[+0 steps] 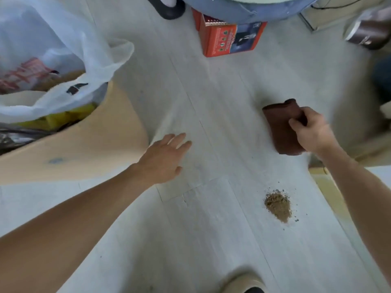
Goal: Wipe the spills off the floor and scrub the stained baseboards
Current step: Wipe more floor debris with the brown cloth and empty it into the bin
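A pale grey plank floor (211,102) fills the view. On it, near the right, lies a small heap of brown crumbs (278,205) with specks scattered around it. My right hand (313,130) grips a folded dark brown cloth (281,127), held flat on or just above the floor, a little beyond the crumbs. My left hand (163,157) is open, fingers spread, palm down on or just over the floor left of centre. No baseboard is clearly in view.
A cardboard box (88,149) holding a white plastic bag (63,60) and yellow items stands at the left. A red carton (228,37) sits at the far middle under a blue round object (243,7). A dark shoe (167,7) is at the top, and a shoe tip (243,282) at the bottom.
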